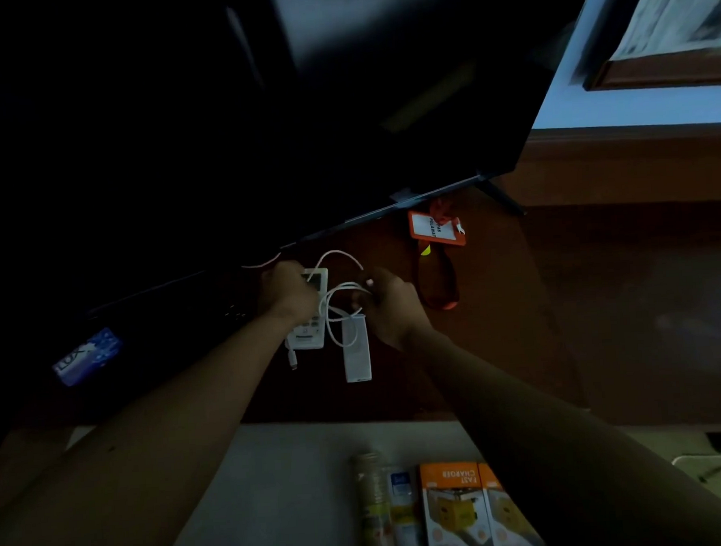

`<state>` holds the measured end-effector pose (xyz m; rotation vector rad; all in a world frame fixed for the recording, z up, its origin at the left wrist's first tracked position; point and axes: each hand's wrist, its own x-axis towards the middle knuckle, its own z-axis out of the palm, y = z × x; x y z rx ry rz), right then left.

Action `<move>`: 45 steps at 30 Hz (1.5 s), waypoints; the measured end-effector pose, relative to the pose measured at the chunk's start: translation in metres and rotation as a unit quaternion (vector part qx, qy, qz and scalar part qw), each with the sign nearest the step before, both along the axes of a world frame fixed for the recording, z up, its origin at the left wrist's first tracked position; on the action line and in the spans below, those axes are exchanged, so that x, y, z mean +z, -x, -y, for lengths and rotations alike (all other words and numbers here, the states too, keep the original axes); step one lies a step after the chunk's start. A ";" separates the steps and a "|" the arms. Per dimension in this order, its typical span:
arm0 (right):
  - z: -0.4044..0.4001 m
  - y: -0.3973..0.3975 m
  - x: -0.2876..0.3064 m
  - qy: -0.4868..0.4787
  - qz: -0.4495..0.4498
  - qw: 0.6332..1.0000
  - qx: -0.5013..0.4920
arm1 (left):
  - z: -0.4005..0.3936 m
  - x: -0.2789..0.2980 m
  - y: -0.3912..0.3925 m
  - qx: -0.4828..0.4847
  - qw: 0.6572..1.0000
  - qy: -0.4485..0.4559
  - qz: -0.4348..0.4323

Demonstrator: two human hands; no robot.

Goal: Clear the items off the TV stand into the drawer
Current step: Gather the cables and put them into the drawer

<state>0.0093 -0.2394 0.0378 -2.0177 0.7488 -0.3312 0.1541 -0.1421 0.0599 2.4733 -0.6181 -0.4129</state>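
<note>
On the dark wooden TV stand (501, 327), in front of the television (215, 134), lie a white remote with a screen (311, 330), a white power bank (356, 349) and a looped white cable (343, 293). My left hand (286, 292) curls over the top of the white remote. To its right, my right hand (388, 305) pinches the white cable's loop just above the power bank. An orange ID card holder with a lanyard (434, 230) lies further right under the screen's edge. The open drawer (279, 488) shows below, light inside.
The drawer holds orange charger boxes (462, 515), a tube (375, 508) and a small packet (405, 515). A blue packet (87, 357) lies at the stand's left in deep shadow. The television's foot (504, 198) stands at the right. A framed picture (672, 21) hangs on the wall.
</note>
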 end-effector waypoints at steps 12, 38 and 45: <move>0.003 0.012 0.016 0.337 0.040 0.933 0.117 | -0.043 0.011 0.010 -0.178 0.978 0.086 -0.063; -0.077 0.006 0.035 -0.220 -0.014 0.975 0.004 | -0.078 0.006 0.041 -0.001 0.965 0.219 -0.146; -0.081 0.011 0.027 -0.228 0.018 0.970 -0.083 | -0.099 0.009 0.057 0.020 0.911 0.246 -0.330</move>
